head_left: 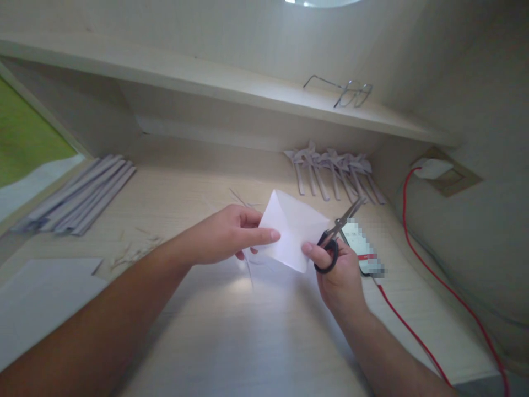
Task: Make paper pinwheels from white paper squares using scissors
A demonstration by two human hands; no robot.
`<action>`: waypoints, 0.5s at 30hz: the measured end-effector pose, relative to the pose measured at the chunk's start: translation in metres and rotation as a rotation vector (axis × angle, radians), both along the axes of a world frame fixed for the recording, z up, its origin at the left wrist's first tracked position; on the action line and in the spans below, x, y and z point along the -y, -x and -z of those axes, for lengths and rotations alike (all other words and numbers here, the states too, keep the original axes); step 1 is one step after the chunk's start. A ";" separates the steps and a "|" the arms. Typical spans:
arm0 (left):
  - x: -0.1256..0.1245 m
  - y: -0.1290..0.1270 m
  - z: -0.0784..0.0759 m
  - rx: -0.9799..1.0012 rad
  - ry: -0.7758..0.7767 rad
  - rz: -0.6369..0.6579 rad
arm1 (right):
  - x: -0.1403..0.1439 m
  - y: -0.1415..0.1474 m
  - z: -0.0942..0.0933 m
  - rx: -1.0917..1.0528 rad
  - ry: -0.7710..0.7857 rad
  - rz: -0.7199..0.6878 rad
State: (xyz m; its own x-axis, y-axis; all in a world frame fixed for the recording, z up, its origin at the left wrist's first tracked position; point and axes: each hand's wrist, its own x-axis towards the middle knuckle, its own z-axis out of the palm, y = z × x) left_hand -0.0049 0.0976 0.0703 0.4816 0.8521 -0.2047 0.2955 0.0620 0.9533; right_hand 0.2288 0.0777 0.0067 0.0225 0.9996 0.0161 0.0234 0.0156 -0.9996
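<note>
Paper square (pixel 291 229) is sitting mid-frame, held off the counter (pixel 264 331), folded along a diagonal crease. Left hand (pixel 225 234) is pinching its 9 o'clock edge, thumb on top, fingers (pixel 264 236) closed on the sheet. Right hand (pixel 341 273) is doing double duty: thumb pressing the paper's 4 o'clock corner while the same hand is carrying the scissors (pixel 336 237), fingers through the black loops, blades shut or nearly so and pointing to 1 o'clock, away from the sheet.

Around it: phone (pixel 363 248) lying just at 3 o'clock of the right hand with a red cable (pixel 433 275) running off to the wall socket (pixel 432 168); finished paper pinwheels (pixel 334 168) at 1 o'clock; stack of folded strips (pixel 78 193) at 10 o'clock; loose sheets (pixel 45 298) at 8 o'clock; offcuts (pixel 132 253) near the left forearm; glasses (pixel 351 94) on the shelf (pixel 206 77).

Risks, as I read it:
- Right-hand grip on the paper is thumb-only, so the sheet is likely slipping or rotating if the left pinch relaxes.
- Scissors held while handling paper: tips may be snagging the sheet.
- Right wrist is working close to the phone and cable; a sweep could be dragging either one.
</note>
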 end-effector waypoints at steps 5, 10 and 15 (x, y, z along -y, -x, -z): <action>0.003 -0.006 0.004 0.006 -0.014 0.000 | -0.003 -0.001 0.003 -0.033 0.014 -0.012; 0.001 0.002 -0.005 0.018 -0.136 -0.205 | -0.002 0.005 -0.008 -0.015 0.055 -0.165; 0.002 0.016 -0.020 0.048 -0.223 -0.448 | 0.005 0.011 -0.012 0.059 0.219 -0.510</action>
